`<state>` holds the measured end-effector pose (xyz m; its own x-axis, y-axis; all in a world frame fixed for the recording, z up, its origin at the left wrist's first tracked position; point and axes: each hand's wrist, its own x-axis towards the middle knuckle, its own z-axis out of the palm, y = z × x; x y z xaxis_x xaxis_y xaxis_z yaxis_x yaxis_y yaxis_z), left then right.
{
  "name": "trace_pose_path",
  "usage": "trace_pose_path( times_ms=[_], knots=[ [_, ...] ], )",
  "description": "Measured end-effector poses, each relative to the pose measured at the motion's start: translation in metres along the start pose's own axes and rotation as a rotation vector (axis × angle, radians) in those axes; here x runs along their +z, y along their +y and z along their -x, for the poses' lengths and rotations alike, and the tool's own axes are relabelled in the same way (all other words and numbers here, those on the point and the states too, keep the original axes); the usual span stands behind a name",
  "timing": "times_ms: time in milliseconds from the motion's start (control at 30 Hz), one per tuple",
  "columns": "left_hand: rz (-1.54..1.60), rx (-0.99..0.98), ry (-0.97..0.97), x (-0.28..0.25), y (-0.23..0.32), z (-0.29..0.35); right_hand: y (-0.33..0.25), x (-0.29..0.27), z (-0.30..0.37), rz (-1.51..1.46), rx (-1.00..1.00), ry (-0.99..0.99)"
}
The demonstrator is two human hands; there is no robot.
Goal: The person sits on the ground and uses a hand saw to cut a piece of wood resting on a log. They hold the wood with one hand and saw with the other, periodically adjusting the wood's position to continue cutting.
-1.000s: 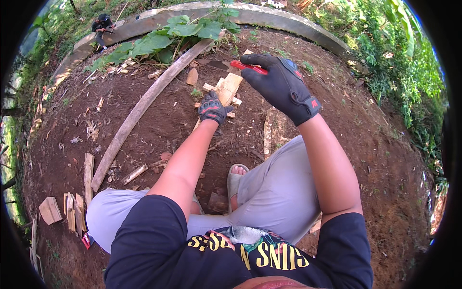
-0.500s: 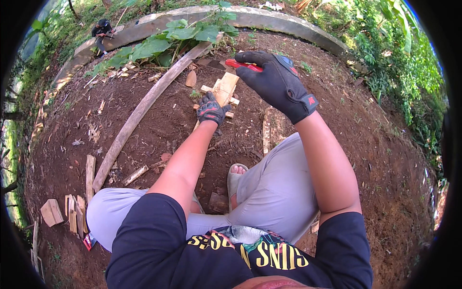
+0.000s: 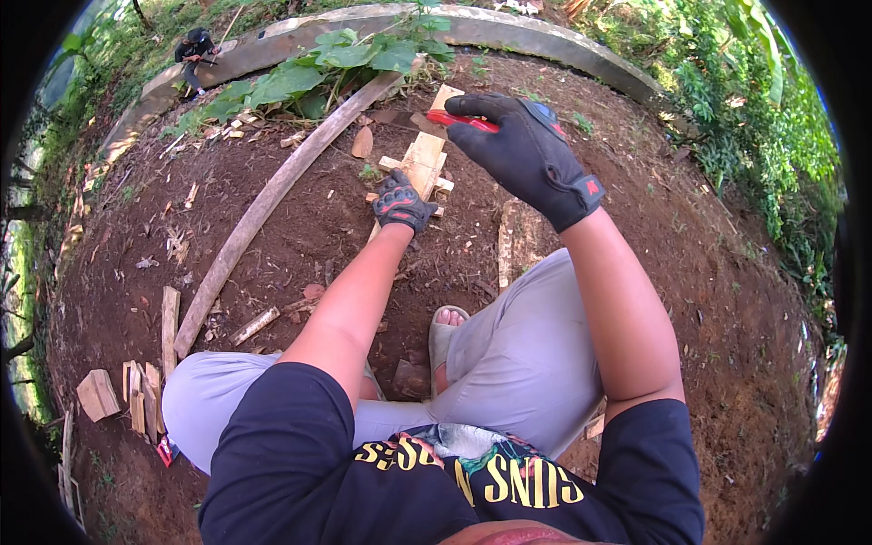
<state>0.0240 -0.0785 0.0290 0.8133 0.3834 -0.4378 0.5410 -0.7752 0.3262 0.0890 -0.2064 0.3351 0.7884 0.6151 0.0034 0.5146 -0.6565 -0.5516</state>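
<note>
1. The right hand wraps most of a red object; from here I can't tell what it is.
2. The left hand covers the near part of a pale board, hiding how its fingers meet the wood.
3. Small wood pieces show only their ends beside that board.
4. Whatever the person by the wall holds is too small to name.
5. The dark shirt is cut off below.

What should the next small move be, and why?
Probably ease the left hand back a little along the board, away from its far end: that hand is on the board, while the right hand holds a red tool close to that end in the view.
</note>
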Motion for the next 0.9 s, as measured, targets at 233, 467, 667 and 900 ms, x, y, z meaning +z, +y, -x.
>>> trace_pose_path(
  times_ms=[233, 467, 667, 900],
  knots=[
    [-0.088, 0.065, -0.006, 0.007, -0.001, -0.012, 0.005, 0.003, -0.001, -0.034, -0.032, 0.015],
    [-0.128, 0.152, -0.019, 0.005, -0.01, -0.001, -0.001, -0.029, -0.001, -0.121, 0.046, -0.102],
    [0.004, 0.09, 0.033, 0.004, -0.02, -0.013, 0.02, -0.058, 0.024, -0.354, 0.28, -0.138],
    [0.067, 0.129, 0.05, 0.005, -0.014, -0.006, 0.138, 0.053, 0.104, -0.501, 0.457, 0.05]
  ],
)
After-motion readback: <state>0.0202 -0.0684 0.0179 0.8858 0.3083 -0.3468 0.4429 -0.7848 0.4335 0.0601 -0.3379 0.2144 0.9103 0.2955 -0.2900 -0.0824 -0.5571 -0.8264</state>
